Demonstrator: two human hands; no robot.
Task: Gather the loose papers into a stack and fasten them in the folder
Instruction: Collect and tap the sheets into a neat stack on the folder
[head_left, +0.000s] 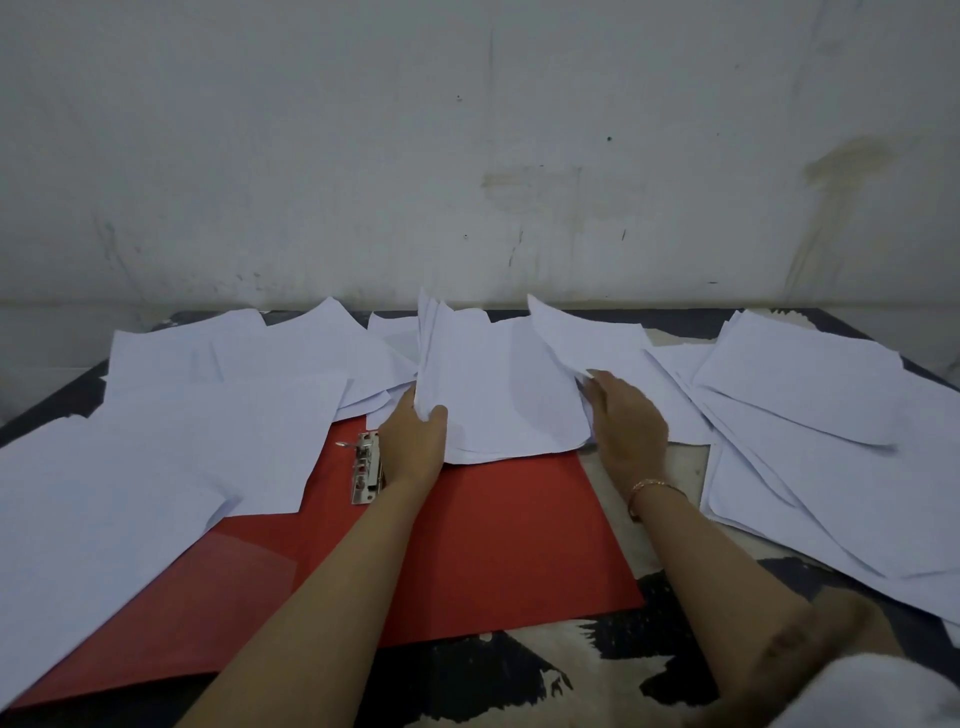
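An open red folder (483, 540) lies flat on the table, its metal clip (366, 470) near the spine. A small stack of white papers (504, 395) rests across the folder's far edge. My left hand (415, 441) grips the stack's left edge, thumb on top. My right hand (626, 415) lies flat against the stack's right edge, fingers reaching under a lifted sheet (582, 338). Loose white sheets lie spread to the left (156, 441) and to the right (831, 441); some cover the folder's left half.
The table (519, 675) has a dark and light patterned top and stands against a stained white wall (467, 156). A bracelet (652, 488) circles my right wrist. Paper reaches the table's left and right edges.
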